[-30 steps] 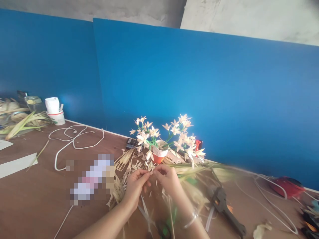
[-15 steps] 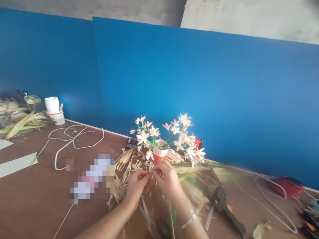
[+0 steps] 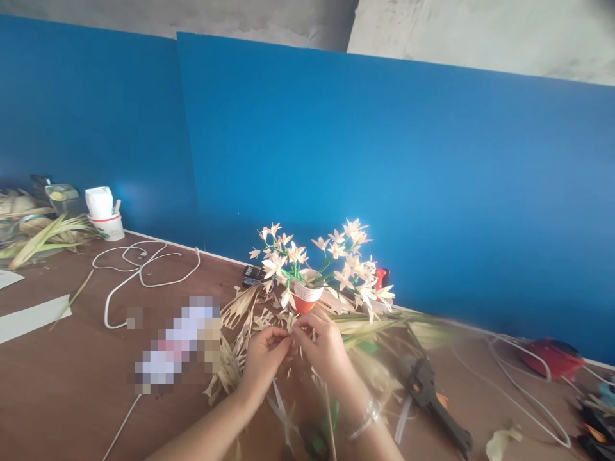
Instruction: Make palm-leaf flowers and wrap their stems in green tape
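My left hand and my right hand meet fingertip to fingertip just in front of a cup. Both are closed in a pinch on something small and pale between them, too small to make out. The cup is white above and orange-red below, and holds green stems with cream star-shaped flowers spreading to both sides. Dried husk strips lie beside my left hand and around the cup's base. Under my wrists are pale strips and thin stalks, partly hidden and blurred.
A glue gun lies right of my right arm, with a red object and white cables beyond. At left are a coiled white cable, a paper cup, husks and a pixelated object. A blue partition stands behind.
Almost nothing differs. My fingertips shift very slightly against each other, and the whole view slides a few pixels.
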Demonstrator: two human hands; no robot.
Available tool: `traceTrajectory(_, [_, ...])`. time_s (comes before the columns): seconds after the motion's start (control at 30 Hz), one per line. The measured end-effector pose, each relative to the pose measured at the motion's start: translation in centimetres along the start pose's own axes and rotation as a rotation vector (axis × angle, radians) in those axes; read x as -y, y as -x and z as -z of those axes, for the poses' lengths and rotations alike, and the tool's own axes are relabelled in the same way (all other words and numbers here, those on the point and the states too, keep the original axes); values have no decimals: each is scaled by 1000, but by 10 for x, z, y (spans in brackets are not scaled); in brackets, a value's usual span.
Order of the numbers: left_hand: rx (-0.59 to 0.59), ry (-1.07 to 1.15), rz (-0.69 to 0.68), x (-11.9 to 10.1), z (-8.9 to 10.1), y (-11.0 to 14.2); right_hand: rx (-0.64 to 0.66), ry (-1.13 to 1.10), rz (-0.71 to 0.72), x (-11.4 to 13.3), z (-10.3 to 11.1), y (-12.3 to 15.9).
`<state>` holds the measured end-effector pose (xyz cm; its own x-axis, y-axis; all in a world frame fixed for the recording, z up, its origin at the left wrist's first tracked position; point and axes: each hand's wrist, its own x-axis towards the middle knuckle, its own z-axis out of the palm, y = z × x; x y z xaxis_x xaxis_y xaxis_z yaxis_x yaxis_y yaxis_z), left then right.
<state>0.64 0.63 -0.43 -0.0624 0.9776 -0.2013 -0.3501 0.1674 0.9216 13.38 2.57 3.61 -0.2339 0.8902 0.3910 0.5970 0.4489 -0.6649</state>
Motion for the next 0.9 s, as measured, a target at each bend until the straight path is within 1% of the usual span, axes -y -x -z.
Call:
traceTrajectory(0.27, [30,-46,-74,-2,2,2,8,-38,-11,-3,0,0])
traceTrajectory(0.6, [17,-113,-133,-2,2,5,-12,-43,0,0,0,0])
traceTrajectory(0.77, [24,-122,-151,-4,2,7,-23,-50,-21,2,-1,1])
traceTrajectory(0.9, [32,-125,-172,-4,2,7,-22,-99,-64,8,3,2])
